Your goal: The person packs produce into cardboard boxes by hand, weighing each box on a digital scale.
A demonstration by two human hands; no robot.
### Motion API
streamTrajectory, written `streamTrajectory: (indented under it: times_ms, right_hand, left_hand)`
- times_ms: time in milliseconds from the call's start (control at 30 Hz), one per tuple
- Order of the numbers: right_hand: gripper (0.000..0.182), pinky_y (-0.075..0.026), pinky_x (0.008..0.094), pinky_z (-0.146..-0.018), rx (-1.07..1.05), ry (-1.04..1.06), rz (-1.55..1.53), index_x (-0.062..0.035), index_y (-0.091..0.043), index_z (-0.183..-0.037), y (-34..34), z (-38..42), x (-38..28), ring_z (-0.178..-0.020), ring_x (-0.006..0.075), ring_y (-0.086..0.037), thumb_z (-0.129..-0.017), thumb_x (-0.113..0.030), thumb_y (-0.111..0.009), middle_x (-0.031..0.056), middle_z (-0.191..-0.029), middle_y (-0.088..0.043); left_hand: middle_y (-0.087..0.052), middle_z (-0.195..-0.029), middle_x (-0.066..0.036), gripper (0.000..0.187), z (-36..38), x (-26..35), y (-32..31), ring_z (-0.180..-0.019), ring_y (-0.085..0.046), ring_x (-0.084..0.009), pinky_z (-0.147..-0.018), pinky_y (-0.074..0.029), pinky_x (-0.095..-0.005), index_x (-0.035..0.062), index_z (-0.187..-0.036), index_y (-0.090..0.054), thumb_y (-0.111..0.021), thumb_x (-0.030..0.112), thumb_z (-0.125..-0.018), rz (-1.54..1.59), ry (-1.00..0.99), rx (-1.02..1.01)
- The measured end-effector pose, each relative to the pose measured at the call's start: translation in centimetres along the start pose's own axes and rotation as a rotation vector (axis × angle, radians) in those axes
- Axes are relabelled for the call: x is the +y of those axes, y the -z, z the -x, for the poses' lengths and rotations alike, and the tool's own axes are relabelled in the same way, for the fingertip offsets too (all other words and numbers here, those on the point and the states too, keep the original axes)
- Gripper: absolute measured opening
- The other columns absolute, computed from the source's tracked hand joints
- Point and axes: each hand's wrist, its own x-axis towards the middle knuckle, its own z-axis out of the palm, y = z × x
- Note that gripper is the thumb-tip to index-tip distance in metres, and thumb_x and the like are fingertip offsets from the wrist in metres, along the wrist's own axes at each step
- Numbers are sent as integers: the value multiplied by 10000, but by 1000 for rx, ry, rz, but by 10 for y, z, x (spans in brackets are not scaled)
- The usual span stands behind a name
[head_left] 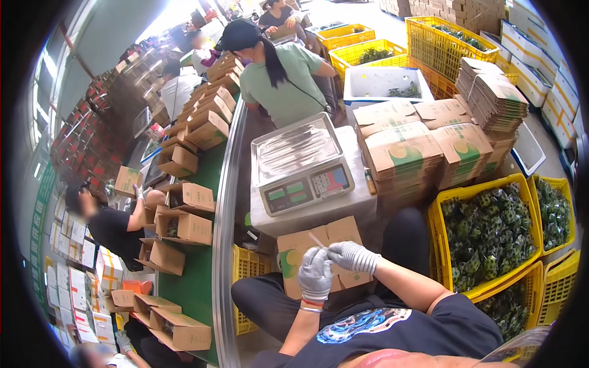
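My left hand (315, 274), in a grey knitted glove, is closed, and its fingertips meet those of my other hand. My right hand (354, 256), gloved the same way, is closed with a thin whitish strip (317, 240) sticking out at its fingertips. What the left fingers pinch is hidden. Under both hands a flat, folded brown cardboard carton (339, 231) with green print lies across my lap. Just beyond it, a digital scale (300, 162) with a metal pan stands on a white block (362, 205).
Bundled flat cartons (402, 147) are stacked right of the scale. Yellow crates (437, 221) of bagged dark green produce stand at my right. Left runs a green conveyor (199, 264) with open boxes (195, 197). A person in a green shirt (279, 86) sits ahead; others work across the belt.
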Motion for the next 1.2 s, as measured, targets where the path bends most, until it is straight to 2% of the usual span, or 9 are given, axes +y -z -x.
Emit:
streamTrajectory:
  times_ms: [100, 167, 400, 500, 633, 833, 1033, 1100, 1200]
  right_hand:
    - [335, -485, 413, -685, -363, -104, -91, -49, -662, -911, 11, 11, -5, -714, 363, -619, -902, -325, -473, 194, -802, -653]
    - [330, -481, 411, -688, -430, -101, -134, -54, -659, -912, 20, 18, -10, -728, 354, -616, -902, -328, -474, 186, -816, -654]
    - [298, -493, 422, -692, -220, 190, 186, -104, -634, -964, 21, 33, -19, -761, 365, -617, -902, -371, -518, 169, -817, -641]
    - [268, -497, 393, -723, -175, 248, -32, -84, -633, -1004, 12, 30, -2, -795, 351, -619, -920, -313, -523, 187, -845, -639]
    - [288, -492, 355, -742, -221, 204, -418, -37, -618, -1074, 2, 29, 8, -807, 260, -632, -943, -273, -518, 133, -882, -657]
    - [401, -414, 211, -490, -403, -172, -710, -56, -637, -1016, 7, 27, 6, -571, 60, -458, -940, -423, -497, 1, -718, -551]
    - [321, -478, 331, -743, -158, -70, -390, -55, -656, -950, -14, 30, 12, -763, 183, -601, -948, -332, -495, 87, -816, -660]
    - [280, -479, 348, -755, -91, -13, -402, -65, -655, -957, -19, 42, 17, -790, 223, -617, -943, -296, -499, 119, -823, -654]
    - [182, -494, 388, -673, -69, 103, -271, -108, -640, -950, -16, 68, 7, -699, 300, -627, -909, -245, -527, 119, -782, -647]
  left_hand:
    - [-660, -972, -102, 273, -3, 1, 5, -925, -623, -288, -764, -509, -372, 108, -1063, -643, -585, 100, -797, -29, -17, -193]
    - [-670, -984, -125, 251, 6, -16, -1, -930, -646, -263, -769, -513, -343, 88, -1075, -655, -581, 128, -839, -45, 259, -462]
    - [-669, -811, -52, 284, 10, -49, -3, -694, -612, -104, -587, -507, -230, 8, -1099, -635, -614, 15, -816, 672, 964, -783]
    - [-652, -870, -59, 397, 1, -51, 15, -726, -598, -83, -639, -508, -218, 18, -1211, -567, -632, 27, -819, 703, 737, -868]
    - [-595, -979, -39, 587, 14, -48, 17, -852, -564, -94, -748, -498, -236, 26, -1326, -456, -687, 0, -787, 1190, 742, -694]
    - [-618, -1068, -61, 522, 45, -55, 1, -933, -583, -152, -841, -476, -278, 3, -1196, -571, -723, 293, -790, 1389, 713, -465]
    - [-636, -1051, -109, 371, 34, -70, -2, -846, -612, -211, -789, -494, -418, 40, -991, -644, -611, 384, -859, 1730, 1031, -117]
    - [-659, -836, -47, 226, 35, -93, 3, -812, -618, -219, -755, -501, -448, 84, -903, -641, -592, 304, -892, 1752, 1139, 45]
    - [-618, -760, -30, 183, 39, -112, 17, -735, -602, -209, -729, -514, -468, 95, -827, -611, -605, 268, -887, 1264, 1051, 156]
